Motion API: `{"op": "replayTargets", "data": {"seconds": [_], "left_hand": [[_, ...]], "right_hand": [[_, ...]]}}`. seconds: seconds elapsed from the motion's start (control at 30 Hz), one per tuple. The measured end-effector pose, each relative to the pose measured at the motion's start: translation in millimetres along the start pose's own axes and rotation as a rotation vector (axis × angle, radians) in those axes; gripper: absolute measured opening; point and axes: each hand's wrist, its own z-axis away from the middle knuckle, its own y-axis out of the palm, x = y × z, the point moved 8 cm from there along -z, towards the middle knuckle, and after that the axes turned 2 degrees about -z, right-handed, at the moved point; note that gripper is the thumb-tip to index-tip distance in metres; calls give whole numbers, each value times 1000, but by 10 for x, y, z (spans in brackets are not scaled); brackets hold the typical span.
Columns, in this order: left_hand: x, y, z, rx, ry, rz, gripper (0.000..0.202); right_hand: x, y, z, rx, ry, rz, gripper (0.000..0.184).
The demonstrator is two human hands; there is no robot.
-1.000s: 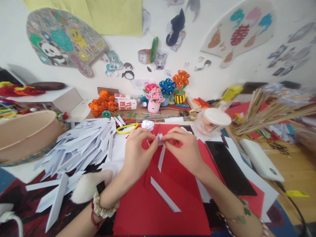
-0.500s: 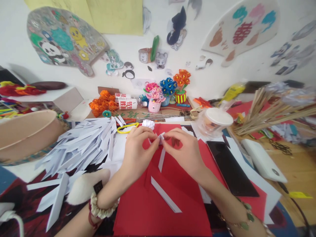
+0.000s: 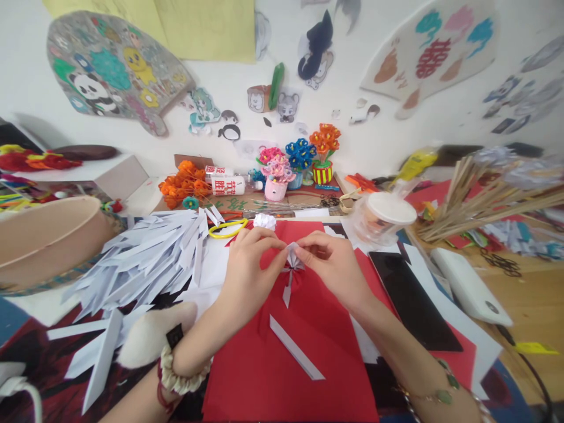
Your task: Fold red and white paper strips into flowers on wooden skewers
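Observation:
Between my two hands is a small white folded paper piece (image 3: pixel 294 258), fanned out with dark gaps between its folds. My left hand (image 3: pixel 255 258) pinches its left side with thumb and forefinger. On the other side my right hand (image 3: pixel 330 264) grips its upper right edge between thumb and fingertips. Under the piece, a short white strip (image 3: pixel 287 292) points down over the red paper (image 3: pixel 247 370); whether it is joined to the piece I cannot tell. Nearer to me, a longer folded white paper strip (image 3: pixel 296 346) lies diagonally on the red paper.
At left lies a heap of folded white strips (image 3: pixel 145 252) beside a beige round basin (image 3: pixel 48 241). Yellow-handled scissors (image 3: pixel 228 228) and a crumpled white paper flower (image 3: pixel 264 221) lie behind my hands. To the right are a lidded cup (image 3: pixel 390 210), a black phone (image 3: pixel 414 299) and a white power bank (image 3: pixel 471 285).
The paper piece shows more of its fanned folds between my hands. My right hand has shifted slightly, while the strip on the red paper stays put.

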Motion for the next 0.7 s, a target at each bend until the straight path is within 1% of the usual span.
{"op": "replayTargets", "data": {"seconds": [0.07,0.13,0.27,0.33,0.4,0.57,0.7], "left_hand": [[31,36,5,37,-41,20,9],[55,52,13,46,-67,27,10],[53,21,24,-23,-45,-10,8],[48,28,28,-31,-37,-7,8],[67,56,29,-9,-60,20,9],[186,139,35,74,-199,114,7],[254,186,35,146,-264,143,8]], "right_hand": [[-40,9,-3,20,50,-5,13],[-41,1,3,16,67,38,13],[56,-56,28,-63,10,209,10],[72,-60,37,-73,6,229,10],[35,-51,39,-61,43,191,12],[-120,-12,43,-28,179,21,13],[-168,25,40,12,224,-38,15]]}}
